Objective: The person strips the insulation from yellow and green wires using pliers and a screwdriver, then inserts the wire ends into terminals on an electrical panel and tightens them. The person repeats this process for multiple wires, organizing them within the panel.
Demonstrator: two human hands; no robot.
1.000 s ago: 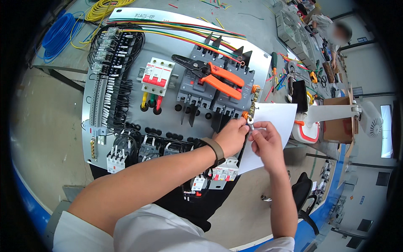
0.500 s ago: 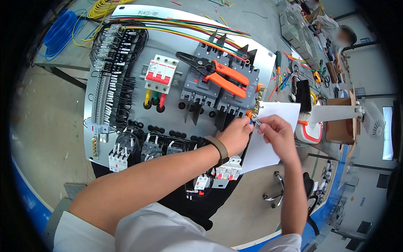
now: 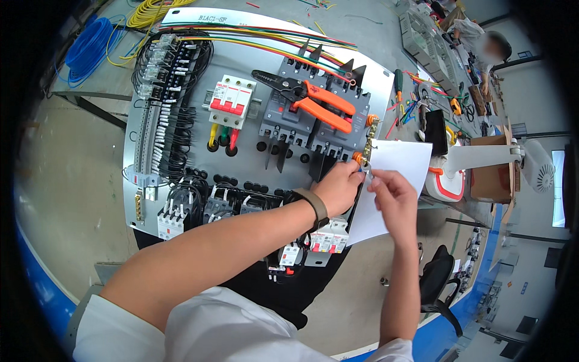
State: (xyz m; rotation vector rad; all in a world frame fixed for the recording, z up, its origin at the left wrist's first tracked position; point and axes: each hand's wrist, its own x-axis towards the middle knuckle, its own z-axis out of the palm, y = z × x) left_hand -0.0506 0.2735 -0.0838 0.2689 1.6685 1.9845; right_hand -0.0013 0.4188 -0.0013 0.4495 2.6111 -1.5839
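My left hand [image 3: 339,188] is at the lower right edge of a metal panel [image 3: 253,172], just below an orange insulator [image 3: 358,158]. Its thumb and fingers are pinched together beside a small blue bit; what they grip is mostly hidden. Opposite it, my right hand [image 3: 395,194] pinches a small pale piece, too small to name, close to the left fingertips. A brass terminal bar [image 3: 369,145] runs between this insulator and an upper one [image 3: 372,120]. Orange-handled wire strippers [image 3: 322,105] lie across the grey moulded-case breakers [image 3: 289,120], near both hands.
A white paper sheet [image 3: 392,205] lies under my right hand. On the panel are a white breaker with red levers [image 3: 230,104], terminal blocks [image 3: 145,139] and coloured wires [image 3: 259,45]. Blue [image 3: 90,48] and yellow wire coils [image 3: 151,13] sit far left; a screwdriver [image 3: 398,83] lies right.
My right hand has shifted slightly left and down, its fingertips staying close to the left hand's. My left hand keeps its pinch by the insulator. The view has tilted a little.
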